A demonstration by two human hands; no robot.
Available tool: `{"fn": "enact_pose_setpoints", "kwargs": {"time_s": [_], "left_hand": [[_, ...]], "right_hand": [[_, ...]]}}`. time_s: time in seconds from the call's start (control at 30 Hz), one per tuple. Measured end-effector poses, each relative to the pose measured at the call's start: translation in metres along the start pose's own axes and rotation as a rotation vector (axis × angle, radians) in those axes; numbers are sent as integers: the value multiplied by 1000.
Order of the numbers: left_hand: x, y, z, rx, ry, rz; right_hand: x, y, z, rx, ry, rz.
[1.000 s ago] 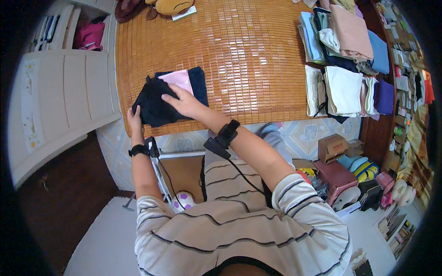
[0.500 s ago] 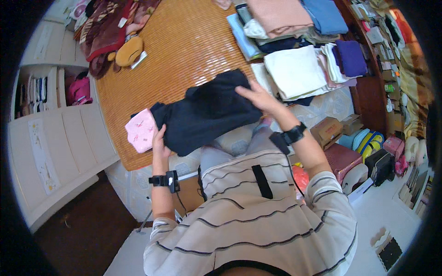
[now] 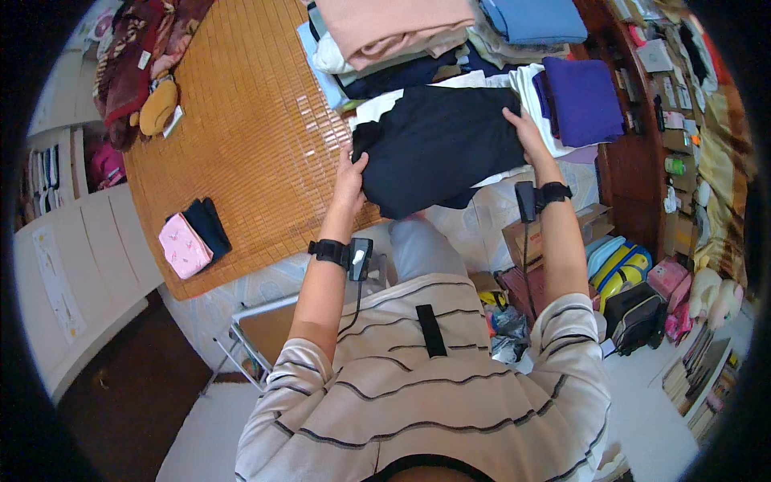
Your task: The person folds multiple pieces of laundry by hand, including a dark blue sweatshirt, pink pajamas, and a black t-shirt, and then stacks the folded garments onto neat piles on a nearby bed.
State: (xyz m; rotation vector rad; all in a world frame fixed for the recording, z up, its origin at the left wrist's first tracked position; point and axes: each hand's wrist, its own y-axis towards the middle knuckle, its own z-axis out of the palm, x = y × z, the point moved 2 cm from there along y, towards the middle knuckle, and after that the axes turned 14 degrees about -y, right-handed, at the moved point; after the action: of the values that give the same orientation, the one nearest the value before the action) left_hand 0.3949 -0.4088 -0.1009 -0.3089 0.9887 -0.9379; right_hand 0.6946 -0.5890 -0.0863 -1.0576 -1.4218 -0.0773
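Observation:
A folded black garment point(image 3: 442, 149) stretches between my two hands, over the stack of folded white clothes point(image 3: 530, 84). My left hand point(image 3: 349, 178) grips its left edge, with the thumb on top. At the opposite edge, my right hand point(image 3: 526, 136) holds it the same way. The fingers under the cloth are hidden. The garment covers most of the white stack, and I cannot tell whether it rests on it. Folded purple cloth point(image 3: 582, 100) lies to the right of my right hand.
A folded pink cloth point(image 3: 185, 245) and a dark folded cloth point(image 3: 207, 226) lie on the bamboo mat point(image 3: 265, 145). Behind the garment rises a clothes pile topped with peach fabric point(image 3: 393, 28). Boxes and bags, including a yellow bag point(image 3: 622, 269), stand at the right.
Both hands have carried the black garment rightward from the mat to over the white stack. The pink cloth and a dark cloth beside it now show fully uncovered at the left.

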Motion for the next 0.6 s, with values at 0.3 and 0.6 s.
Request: {"fn": "enact_pose_setpoints", "kwargs": {"time_s": [0.3,0.6], "left_hand": [[-11,15,12,19,105,114],[-46,15,34,71,7,265]], "right_hand": [[-15,25,10,64,71,-1],[30,13,8,-12,229,12]]}}
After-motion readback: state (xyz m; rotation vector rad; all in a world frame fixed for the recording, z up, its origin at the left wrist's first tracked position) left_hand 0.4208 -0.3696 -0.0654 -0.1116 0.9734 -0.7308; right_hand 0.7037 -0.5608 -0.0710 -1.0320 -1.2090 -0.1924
